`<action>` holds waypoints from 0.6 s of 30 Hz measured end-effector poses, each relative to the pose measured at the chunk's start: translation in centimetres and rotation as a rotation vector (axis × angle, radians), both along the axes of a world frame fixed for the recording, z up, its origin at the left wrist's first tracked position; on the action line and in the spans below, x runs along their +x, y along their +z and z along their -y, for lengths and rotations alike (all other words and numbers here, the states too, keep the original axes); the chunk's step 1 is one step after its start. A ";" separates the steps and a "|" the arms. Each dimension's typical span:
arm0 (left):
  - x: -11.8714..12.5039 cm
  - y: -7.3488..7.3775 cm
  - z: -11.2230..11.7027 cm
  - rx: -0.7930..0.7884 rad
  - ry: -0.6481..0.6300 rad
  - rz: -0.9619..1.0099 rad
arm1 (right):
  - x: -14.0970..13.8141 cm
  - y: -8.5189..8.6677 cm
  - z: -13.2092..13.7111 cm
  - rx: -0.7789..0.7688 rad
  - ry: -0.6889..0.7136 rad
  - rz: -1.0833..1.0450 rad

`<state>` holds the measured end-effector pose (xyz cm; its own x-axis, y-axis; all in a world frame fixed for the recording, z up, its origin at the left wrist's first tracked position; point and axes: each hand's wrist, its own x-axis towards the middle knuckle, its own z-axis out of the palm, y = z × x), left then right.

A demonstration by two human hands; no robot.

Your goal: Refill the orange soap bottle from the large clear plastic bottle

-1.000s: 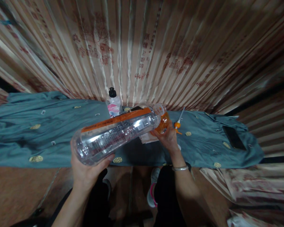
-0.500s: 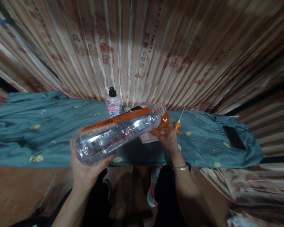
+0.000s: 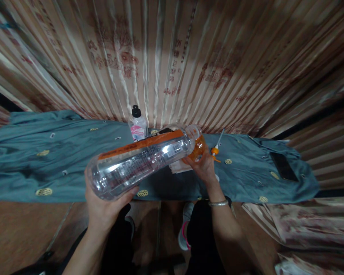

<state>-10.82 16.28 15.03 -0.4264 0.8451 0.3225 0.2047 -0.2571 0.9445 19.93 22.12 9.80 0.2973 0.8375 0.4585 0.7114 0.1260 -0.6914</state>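
A large clear plastic bottle (image 3: 140, 160) with an orange-edged label lies tilted across the middle, its base held by my left hand (image 3: 103, 206). Its mouth points right and slightly up, over a small bottle with orange contents (image 3: 198, 148). Around that small bottle my right hand (image 3: 203, 166) is closed; the small bottle's lower part is hidden by the fingers. Whether the two mouths touch, I cannot tell. Just right of my right hand, an orange pump head with a thin tube (image 3: 215, 151) rests on the cloth.
Behind the large bottle stands a clear bottle with a black cap (image 3: 137, 128). Pale tissue or paper (image 3: 179, 167) lies under the hands. A dark phone (image 3: 283, 167) is at the right on the green cloth (image 3: 74, 152). A pleated curtain (image 3: 160, 57) hangs behind.
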 end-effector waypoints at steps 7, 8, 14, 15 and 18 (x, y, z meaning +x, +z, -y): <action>0.3 1.0 0.1 -0.104 -0.014 0.097 | 0.0 0.3 0.1 -0.048 -0.009 -0.007; 0.3 0.9 0.2 -0.100 -0.024 0.094 | -0.1 0.3 0.1 -0.052 -0.003 -0.015; 0.4 0.1 0.8 -0.049 -0.032 0.068 | -0.1 0.4 0.1 -0.061 0.007 -0.048; 0.3 -0.1 0.8 -0.046 -0.030 0.063 | 0.0 0.4 0.1 -0.056 0.009 -0.053; 0.0 -0.4 0.6 -0.052 -0.028 0.043 | 0.0 0.3 0.1 -0.038 0.006 -0.055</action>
<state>-10.85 15.68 14.64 -0.4151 0.8719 0.2596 0.1570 -0.2125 0.9645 19.89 22.01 10.10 0.3165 0.8557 0.4094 0.6713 0.1029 -0.7340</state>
